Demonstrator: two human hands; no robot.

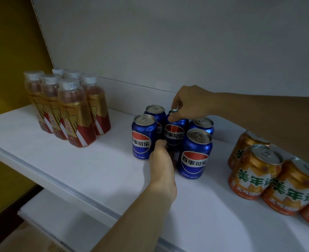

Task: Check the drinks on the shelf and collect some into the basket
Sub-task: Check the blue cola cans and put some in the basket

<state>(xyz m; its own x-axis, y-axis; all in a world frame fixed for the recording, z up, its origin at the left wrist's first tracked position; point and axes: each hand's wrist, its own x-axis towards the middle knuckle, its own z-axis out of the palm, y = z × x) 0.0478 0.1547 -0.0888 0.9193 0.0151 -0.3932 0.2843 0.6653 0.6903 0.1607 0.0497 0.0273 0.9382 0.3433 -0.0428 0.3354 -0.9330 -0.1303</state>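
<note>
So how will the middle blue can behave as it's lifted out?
The middle blue can looks rigid metal, probably sealed and fairly heavy. Its glossy wall may slip in the right hand. Close neighbouring blue cans could get knocked.

Right hand (188,102) reaches in from the right, fingers curled, pinching. Left hand (162,160) extended forward, fingers curled, grip hidden.
</note>
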